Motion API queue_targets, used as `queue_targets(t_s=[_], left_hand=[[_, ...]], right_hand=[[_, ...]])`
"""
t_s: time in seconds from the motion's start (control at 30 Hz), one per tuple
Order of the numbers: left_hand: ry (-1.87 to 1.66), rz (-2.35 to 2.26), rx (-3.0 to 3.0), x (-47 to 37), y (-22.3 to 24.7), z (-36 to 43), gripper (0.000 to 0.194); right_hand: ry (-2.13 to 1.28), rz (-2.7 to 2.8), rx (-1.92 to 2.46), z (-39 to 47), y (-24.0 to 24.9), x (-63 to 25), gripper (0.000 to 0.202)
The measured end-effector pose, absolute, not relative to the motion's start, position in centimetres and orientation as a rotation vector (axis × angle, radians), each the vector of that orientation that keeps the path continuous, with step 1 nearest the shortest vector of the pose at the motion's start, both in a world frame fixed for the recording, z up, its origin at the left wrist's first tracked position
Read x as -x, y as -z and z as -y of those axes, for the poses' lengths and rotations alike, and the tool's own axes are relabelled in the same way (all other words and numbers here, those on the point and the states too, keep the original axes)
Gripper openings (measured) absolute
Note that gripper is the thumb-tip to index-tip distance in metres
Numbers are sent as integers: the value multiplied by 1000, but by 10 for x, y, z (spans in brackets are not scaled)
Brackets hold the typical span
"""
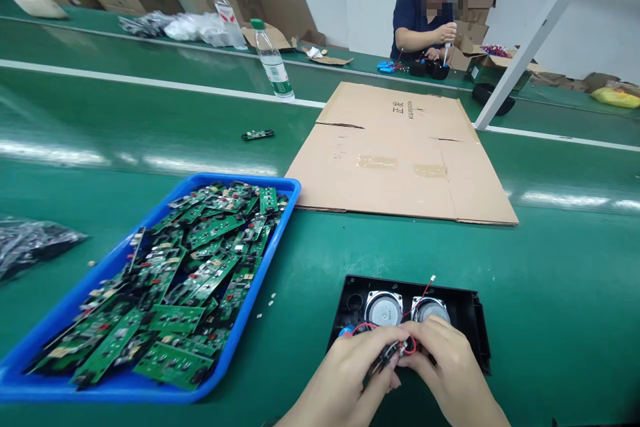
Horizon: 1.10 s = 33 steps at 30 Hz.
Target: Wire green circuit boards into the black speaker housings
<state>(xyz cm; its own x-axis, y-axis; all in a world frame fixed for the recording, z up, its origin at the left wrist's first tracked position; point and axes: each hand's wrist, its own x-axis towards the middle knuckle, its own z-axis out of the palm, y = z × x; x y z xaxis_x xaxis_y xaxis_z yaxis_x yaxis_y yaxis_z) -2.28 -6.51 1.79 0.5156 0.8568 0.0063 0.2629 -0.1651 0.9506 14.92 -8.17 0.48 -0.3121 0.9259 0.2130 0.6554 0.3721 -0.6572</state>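
A black plastic housing (470,313) with two round speakers (384,309) lies on the green table near the front edge. Above its near side, my left hand (357,367) is closed on a small circuit board (384,356), seen edge-on. My right hand (443,353) pinches at the red wires (411,345) beside the board, its fingertips close to those of my left hand. A thin red wire with a white plug (433,278) sticks up over the right speaker. Part of a blue component (346,331) shows at the housing's left side.
A blue tray (260,290) heaped with green circuit boards (175,320) fills the left. Flattened cardboard (400,147) lies beyond the housing. A single board (258,135), a water bottle (274,67) and a plastic bag (35,243) are farther out. Another person (425,20) works across the table.
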Motion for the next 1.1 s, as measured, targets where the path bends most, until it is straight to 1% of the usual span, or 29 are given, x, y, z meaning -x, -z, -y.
queue_targets(t_s=[0.17, 0.27, 0.37, 0.43, 0.5, 0.6, 0.67, 0.8, 0.97, 1.1], left_hand=[[-702, -967, -1668, 24, -19, 66, 28], [-695, -995, -1622, 25, -17, 68, 27], [-686, -1030, -1512, 25, -14, 69, 24], [-721, -1055, -1442, 25, -13, 70, 21], [-772, -1094, -1412, 25, -14, 71, 19], [-787, -1141, -1377, 26, -16, 72, 19], [-761, -1159, -1340, 27, -17, 72, 20], [-719, -1219, -1276, 28, -19, 69, 21], [-769, -1195, -1118, 26, -21, 67, 20], [-776, -1181, -1095, 25, -21, 66, 20]], right_hand=[[-577, 2034, 1345, 84, -1, -146, 29], [-611, 2041, 1350, 83, -4, -146, 28], [-738, 2075, 1410, 78, -11, -151, 20], [-767, 2048, 1435, 73, -16, -157, 22], [-577, 1956, 1520, 66, -17, -163, 29], [-130, 1846, 1720, 58, -12, -167, 36], [-41, 1868, 1759, 56, -10, -166, 37], [-300, 1896, 1620, 57, -12, -159, 27], [-647, 1840, 1436, 61, -16, -156, 16], [-802, 1877, 1398, 62, -15, -158, 22]])
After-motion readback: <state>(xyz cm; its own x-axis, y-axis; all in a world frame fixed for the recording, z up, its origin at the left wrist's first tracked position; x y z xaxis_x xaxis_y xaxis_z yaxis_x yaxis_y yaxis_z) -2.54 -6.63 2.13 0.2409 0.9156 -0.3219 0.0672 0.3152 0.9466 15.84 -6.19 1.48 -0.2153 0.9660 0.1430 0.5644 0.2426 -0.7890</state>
